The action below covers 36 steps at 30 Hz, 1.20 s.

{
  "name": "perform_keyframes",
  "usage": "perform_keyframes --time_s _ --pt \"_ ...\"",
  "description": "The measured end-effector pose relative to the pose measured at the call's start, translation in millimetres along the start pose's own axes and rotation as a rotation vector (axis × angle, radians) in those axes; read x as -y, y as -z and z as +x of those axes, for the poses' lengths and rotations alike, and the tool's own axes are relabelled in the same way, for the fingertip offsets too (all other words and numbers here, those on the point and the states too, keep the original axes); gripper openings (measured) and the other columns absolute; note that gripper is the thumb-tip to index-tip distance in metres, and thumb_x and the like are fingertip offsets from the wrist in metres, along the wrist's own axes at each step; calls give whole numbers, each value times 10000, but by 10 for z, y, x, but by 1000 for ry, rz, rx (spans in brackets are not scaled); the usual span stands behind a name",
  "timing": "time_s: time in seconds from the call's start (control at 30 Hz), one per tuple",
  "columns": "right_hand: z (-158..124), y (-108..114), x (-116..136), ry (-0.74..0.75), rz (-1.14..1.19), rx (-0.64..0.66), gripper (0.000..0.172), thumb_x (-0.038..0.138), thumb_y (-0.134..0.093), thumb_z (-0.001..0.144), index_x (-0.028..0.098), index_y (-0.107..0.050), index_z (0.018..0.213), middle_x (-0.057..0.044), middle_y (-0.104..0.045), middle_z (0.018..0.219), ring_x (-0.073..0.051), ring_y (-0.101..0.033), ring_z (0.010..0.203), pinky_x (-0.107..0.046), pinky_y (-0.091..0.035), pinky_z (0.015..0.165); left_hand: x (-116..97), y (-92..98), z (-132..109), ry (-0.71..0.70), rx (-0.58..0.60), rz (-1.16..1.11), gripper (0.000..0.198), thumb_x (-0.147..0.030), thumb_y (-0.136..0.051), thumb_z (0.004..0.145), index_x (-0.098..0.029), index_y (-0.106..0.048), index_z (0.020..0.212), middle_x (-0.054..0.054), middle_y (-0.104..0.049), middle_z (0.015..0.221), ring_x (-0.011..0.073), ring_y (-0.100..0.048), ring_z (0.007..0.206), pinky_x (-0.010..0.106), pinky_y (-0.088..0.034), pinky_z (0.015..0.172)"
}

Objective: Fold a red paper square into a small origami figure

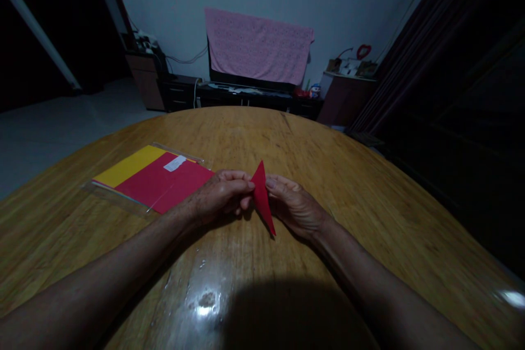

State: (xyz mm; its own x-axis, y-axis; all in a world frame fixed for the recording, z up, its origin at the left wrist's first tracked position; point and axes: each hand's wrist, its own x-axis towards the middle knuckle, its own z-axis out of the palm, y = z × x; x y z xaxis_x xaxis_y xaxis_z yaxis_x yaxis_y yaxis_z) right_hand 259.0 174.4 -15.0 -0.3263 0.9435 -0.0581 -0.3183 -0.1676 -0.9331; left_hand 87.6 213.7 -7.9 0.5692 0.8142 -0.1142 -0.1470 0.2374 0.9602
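Observation:
A folded piece of red paper (261,197), narrow and pointed at both ends, stands tilted above the table between my hands. My left hand (221,194) pinches its left side between thumb and fingers. My right hand (293,208) holds the right side with its fingertips. Left of my left hand, a clear plastic sleeve of coloured paper (153,178) lies flat on the wooden table (328,158), showing yellow and red sheets with a small white label. My left forearm lies close to the sleeve's corner without covering much of it.
The rounded table edge curves across the far side and the right. Beyond it stand a low black TV cabinet (246,95), a screen draped with a pink cloth (258,46), and a small cabinet with clutter (348,87). A dark curtain hangs at the right.

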Motion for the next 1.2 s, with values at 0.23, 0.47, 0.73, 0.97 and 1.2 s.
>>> perform_keyframes --time_s 0.23,0.47,0.73,0.97,1.2 --pt "3 -2 -10 7 11 42 286 470 -667 816 206 -673 927 -46 -695 839 -172 -629 752 -347 -468 795 -9 -1 -3 -12 32 12 164 -241 -610 738 -133 -587 617 3 -565 449 46 -419 308 153 -191 320" --pt "8 9 -25 10 21 71 310 488 -652 827 206 -672 952 -37 -693 811 -170 -640 729 -354 -474 805 15 1 3 -29 42 7 168 -270 -623 727 -131 -596 637 4 -570 456 52 -428 316 159 -192 323" --pt "16 -2 -42 26 35 60 265 461 -643 842 204 -662 906 -23 -680 752 -153 -617 660 -337 -473 764 37 3 17 -38 49 3 159 -256 -604 735 -133 -597 634 7 -580 466 46 -417 311 161 -184 321" --pt "9 -10 -39 34 22 69 263 460 -623 857 207 -656 921 -21 -679 744 -159 -622 672 -336 -478 754 41 -1 10 -47 54 1 166 -264 -597 734 -135 -594 630 5 -580 462 40 -392 302 166 -177 323" --pt "7 -7 -35 38 21 81 288 469 -610 864 198 -664 943 -43 -691 781 -175 -636 732 -345 -479 770 41 2 17 -42 60 -7 163 -271 -605 724 -132 -590 643 3 -577 463 45 -412 311 165 -177 323"
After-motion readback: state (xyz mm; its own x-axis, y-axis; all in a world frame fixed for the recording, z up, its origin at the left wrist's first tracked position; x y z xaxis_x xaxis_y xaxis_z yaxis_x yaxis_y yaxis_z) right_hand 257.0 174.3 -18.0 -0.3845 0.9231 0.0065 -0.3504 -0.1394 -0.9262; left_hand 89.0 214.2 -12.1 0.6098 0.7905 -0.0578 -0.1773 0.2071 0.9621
